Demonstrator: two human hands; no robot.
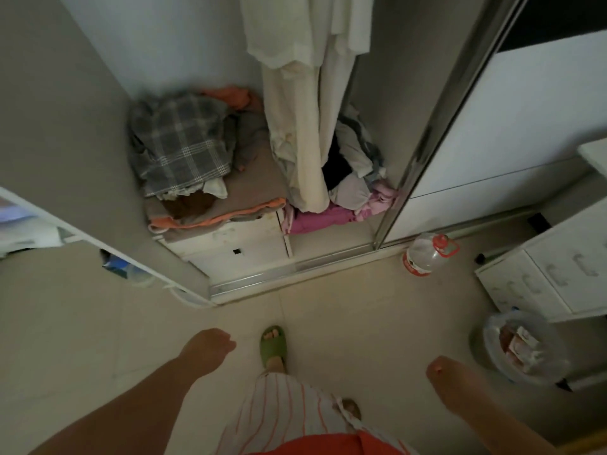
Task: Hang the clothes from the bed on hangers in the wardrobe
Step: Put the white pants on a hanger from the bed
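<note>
- wardrobe (108, 103) stands open ahead, its sliding door (437, 133) pushed to the right.
- pale clothes (295, 103) hang inside it, long axis vertical, hems pointing down and reaching the heap (351, 172) of grey, black and pink cloth below.
- plaid garment (179, 142) lies crumpled on a folded blanket (256, 188) atop white drawers (236, 247), left of the hanging clothes.
- no hanger can be made out; the rail is out of view.
- left hand (210, 346) is low over the tile floor (345, 310), fingers curled in, holding nothing.
- right hand (443, 369) is low at the right, fingers appear curled under and holding nothing; blurred.
- green slipper (273, 343) points toward the wardrobe, between the two hands.
- water jug (427, 254) stands on the floor by the door track; a bin (515, 349) with a plastic liner sits near the right hand, beside a white cabinet (558, 274).
</note>
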